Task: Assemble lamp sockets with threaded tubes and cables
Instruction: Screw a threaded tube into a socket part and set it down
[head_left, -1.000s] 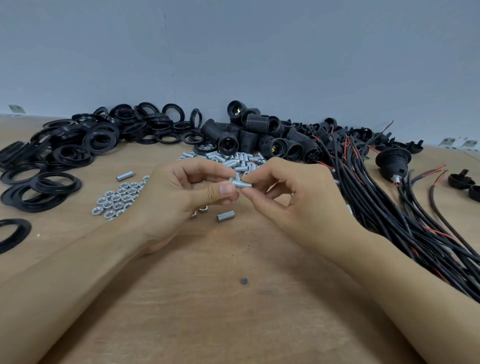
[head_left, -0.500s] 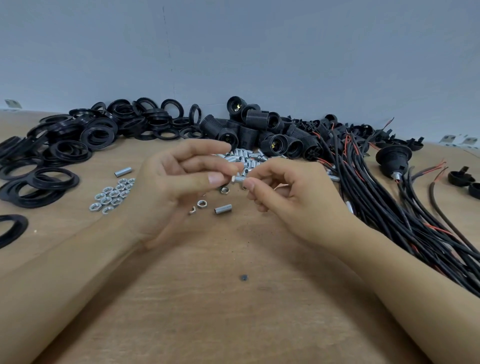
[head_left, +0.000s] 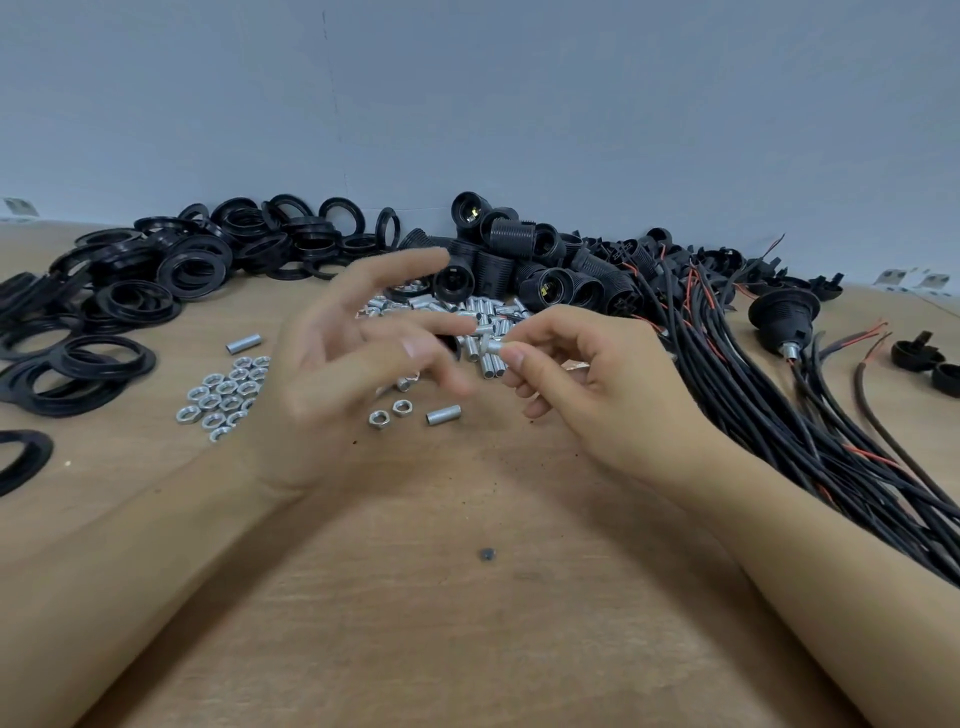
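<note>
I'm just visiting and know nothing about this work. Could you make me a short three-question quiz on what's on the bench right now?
1. True or false: the right hand pinches a metal tube.
2. Which lies nearest the left hand? A) nuts B) cables C) sockets
3. Fill in: the black rings are piled at the table's far ____ side.

Key: 1 true; 2 A; 3 left.

Silver threaded tube (head_left: 496, 345) — pinched, level above table.
</note>
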